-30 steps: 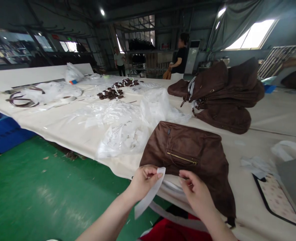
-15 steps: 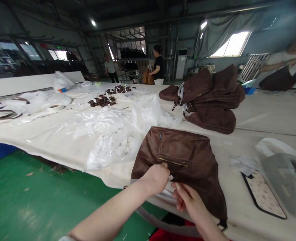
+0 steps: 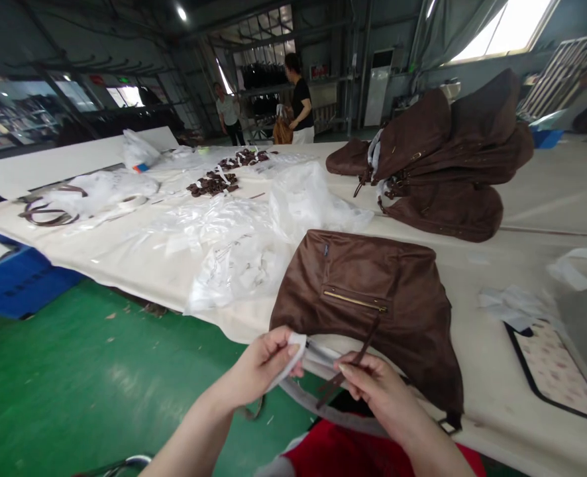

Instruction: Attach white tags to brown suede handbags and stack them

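Note:
A brown leather handbag [image 3: 403, 278] lies flat at the table's front edge, its brass zipper facing up. My left hand [image 3: 261, 364] is closed on a white strip [image 3: 297, 340], just off the bag's near left edge. My right hand [image 3: 373, 384] pinches a thin brown leather strip [image 3: 368, 341] that sticks out on both sides of the fingers, partly over the bag. Below both hands curves the bag's strap [image 3: 306, 397], covered in grey wrapping. Whether the white strip is joined to the bag I cannot tell.
Several brown bags [image 3: 447, 165] are piled at the back right. Clear plastic bags [image 3: 238, 265] and bundles of brown straps [image 3: 213, 183] lie to the left. A phone-like patterned object [image 3: 556, 371] is at right. A blue crate [image 3: 30, 278] stands on the floor; two people [image 3: 301, 106] stand beyond.
My left hand has moved left and down off the bag, a white strip now plainly in it. A brown strip now shows in my right hand. The view has shifted.

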### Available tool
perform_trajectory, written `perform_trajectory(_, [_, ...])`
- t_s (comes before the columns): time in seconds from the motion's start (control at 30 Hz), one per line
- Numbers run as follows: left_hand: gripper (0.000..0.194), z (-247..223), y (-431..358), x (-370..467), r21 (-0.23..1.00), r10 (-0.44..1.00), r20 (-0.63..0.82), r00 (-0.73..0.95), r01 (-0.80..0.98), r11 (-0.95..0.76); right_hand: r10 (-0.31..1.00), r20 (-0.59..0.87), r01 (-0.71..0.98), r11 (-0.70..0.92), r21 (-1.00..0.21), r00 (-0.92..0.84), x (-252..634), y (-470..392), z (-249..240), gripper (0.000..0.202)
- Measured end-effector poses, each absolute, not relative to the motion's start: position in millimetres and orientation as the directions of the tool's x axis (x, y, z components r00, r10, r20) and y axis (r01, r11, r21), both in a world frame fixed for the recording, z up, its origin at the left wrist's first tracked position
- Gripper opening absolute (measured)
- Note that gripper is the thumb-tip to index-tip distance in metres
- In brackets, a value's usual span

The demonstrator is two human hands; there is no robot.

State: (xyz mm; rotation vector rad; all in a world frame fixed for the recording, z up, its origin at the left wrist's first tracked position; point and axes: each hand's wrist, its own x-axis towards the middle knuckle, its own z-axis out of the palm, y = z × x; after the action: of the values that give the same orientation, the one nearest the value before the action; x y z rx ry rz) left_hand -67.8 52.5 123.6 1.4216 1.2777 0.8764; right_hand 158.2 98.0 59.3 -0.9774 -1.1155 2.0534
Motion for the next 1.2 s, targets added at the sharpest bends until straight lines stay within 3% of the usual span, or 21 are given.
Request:
perform_trajectory(0.13, [0.030,105.3,42.8,-76.3,0.941,0.994,-0.108,0.014,0.324,0.098,0.820,-0.277,-0.149,-0.397,-0.905,-0.501,165.6,97.7,60.5,0.036])
perform_trajectory(0.27, [0.029,105.5,39.3,-66.2,0.859,0.989,-0.046,0.142,0.511,-0.033,0.895,-0.273,-0.214,-0.361,-0.908,-0.353,173.3,101.0,66.9,0.033])
perform_trajectory(0.4, [0.028,106.6,37.6,-56.5,0.815,0.954,-0.045,0.296,0.563,-0.137,0.932,-0.239,-0.207,-0.300,-0.931,-0.274,176.5,101.0,63.7,0.033])
perform_trajectory(0.53, [0.030,100.5,35.5,-51.3,0.842,0.958,-0.078,0.276,0.533,-0.085,0.947,-0.216,-0.169,-0.260,-0.951,-0.238,175.6,100.1,56.7,0.032])
perform_trajectory(0.83, [0.036,78.3,36.3,-49.8,0.946,0.960,-0.209,0.189,0.289,0.149,0.939,-0.186,-0.091,-0.220,-0.971,-0.289,174.7,102.2,58.8,0.029])
perform_trajectory(1.0, [0.034,79.9,38.7,-50.6,0.944,0.953,-0.204,0.225,0.302,0.131,0.911,-0.201,-0.084,-0.246,-0.966,-0.360,176.6,104.0,57.4,0.030])
perform_trajectory(1.2, [0.029,85.8,42.1,-48.4,0.947,0.946,-0.211,0.245,0.290,0.136,0.936,-0.184,-0.091,-0.221,-0.971,-0.300,182.3,105.8,53.1,0.028])
